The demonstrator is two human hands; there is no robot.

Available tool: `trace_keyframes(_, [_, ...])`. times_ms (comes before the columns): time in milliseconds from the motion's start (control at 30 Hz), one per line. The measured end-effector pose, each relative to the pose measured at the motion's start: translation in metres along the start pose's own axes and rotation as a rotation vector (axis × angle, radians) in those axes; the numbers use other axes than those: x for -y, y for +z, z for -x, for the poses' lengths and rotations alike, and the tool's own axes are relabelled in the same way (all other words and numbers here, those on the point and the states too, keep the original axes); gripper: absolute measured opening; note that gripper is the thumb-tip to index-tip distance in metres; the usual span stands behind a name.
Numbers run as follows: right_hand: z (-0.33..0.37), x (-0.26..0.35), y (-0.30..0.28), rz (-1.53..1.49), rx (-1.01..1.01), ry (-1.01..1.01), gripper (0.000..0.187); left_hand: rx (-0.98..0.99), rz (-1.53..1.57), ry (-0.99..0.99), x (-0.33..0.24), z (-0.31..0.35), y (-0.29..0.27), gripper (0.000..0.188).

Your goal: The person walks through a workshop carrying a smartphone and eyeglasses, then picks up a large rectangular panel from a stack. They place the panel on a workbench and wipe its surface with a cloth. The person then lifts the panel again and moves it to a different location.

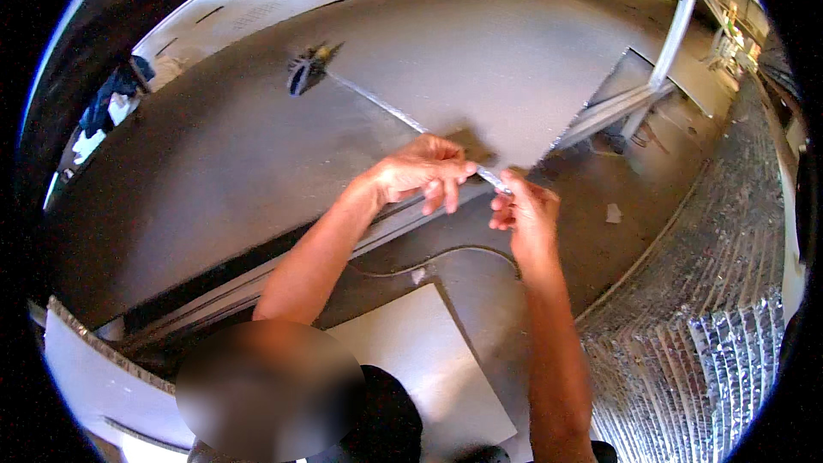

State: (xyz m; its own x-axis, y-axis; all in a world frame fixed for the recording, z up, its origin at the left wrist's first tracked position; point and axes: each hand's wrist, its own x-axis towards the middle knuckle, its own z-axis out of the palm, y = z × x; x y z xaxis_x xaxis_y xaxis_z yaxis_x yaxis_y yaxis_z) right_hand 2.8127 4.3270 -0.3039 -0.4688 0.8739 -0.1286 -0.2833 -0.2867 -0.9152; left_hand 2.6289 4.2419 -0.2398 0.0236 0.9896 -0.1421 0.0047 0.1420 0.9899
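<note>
A long, thin silvery strip (pixel 375 101) runs slantwise above or on a wide grey tabletop (pixel 214 146). Near its right end, my left hand (pixel 422 171) pinches it between thumb and forefinger, the other fingers loosely curled. Just to the right, my right hand (pixel 527 210) grips the strip's near end between thumb and fingers. A short shiny stretch shows between the two hands. At the strip's far end lies a small dark, ribbed object (pixel 304 71) with a yellowish part; its kind is unclear.
Metal profile bars (pixel 621 111) form a frame at the right. A stack of foil-edged panels (pixel 686 377) stands at lower right. A pale board (pixel 424 347) lies below my hands, and a thin cord (pixel 446 252) curves across the floor. Dark cloth (pixel 111 103) hangs at far left.
</note>
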Motion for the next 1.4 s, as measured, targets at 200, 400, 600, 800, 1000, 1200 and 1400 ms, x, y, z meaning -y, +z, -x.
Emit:
trace_keyframes(200, [0.013,0.007,-0.022,0.007,-0.040,-0.073,0.027,-0.430,0.226,0.516,-0.006,-0.004,-0.049,0.012])
trace_keyframes(400, [0.011,0.009,-0.035,0.143,-0.033,-0.016,0.031,-1.179,-0.274,0.317,0.010,-0.033,-0.131,0.052])
trace_keyframes(600, [-0.004,0.006,-0.028,0.217,0.030,0.075,0.034,-1.102,-1.498,0.050,0.037,-0.008,-0.282,0.058])
trace_keyframes(800, [-0.004,0.013,-0.037,0.186,0.044,0.132,0.034,-1.106,-1.461,-0.164,0.060,-0.015,-0.288,0.064])
trace_keyframes(1000, [0.000,0.013,-0.025,0.192,0.054,0.091,0.037,-1.202,-1.603,-0.267,0.072,0.010,-0.293,0.064])
trace_keyframes(1200, [-0.001,0.012,-0.021,0.181,0.020,0.088,0.037,-1.342,-1.307,-0.500,0.045,0.045,-0.277,0.060])
trace_keyframes(1400, [-0.009,0.013,-0.029,0.244,0.039,0.137,0.044,-1.470,-1.400,-0.516,0.065,0.073,-0.249,0.062])
